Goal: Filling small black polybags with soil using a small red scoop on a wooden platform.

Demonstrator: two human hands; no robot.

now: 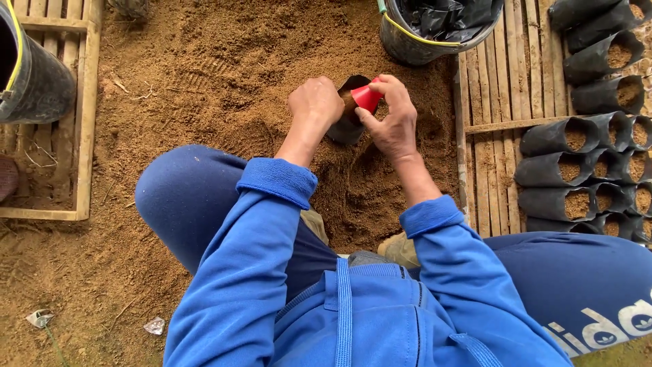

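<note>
Left hand (315, 102) grips a black plastic nursery bag (348, 121) (mouth open); right hand (394, 122) pinches a small red plastic cup (367, 97) at that bag's mouth, above brown soil (224, 61).

Small black plastic grow bag (344, 129), mouth tilted up w/ soil inside, red scoop (367, 97) apparently at its rim.

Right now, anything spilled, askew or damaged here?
Nothing stands out. The left hand holds a black plastic nursery bag, the right hand tips a small red cup into it. Filled black bags lie stacked on the slatted wooden pallet.
</note>
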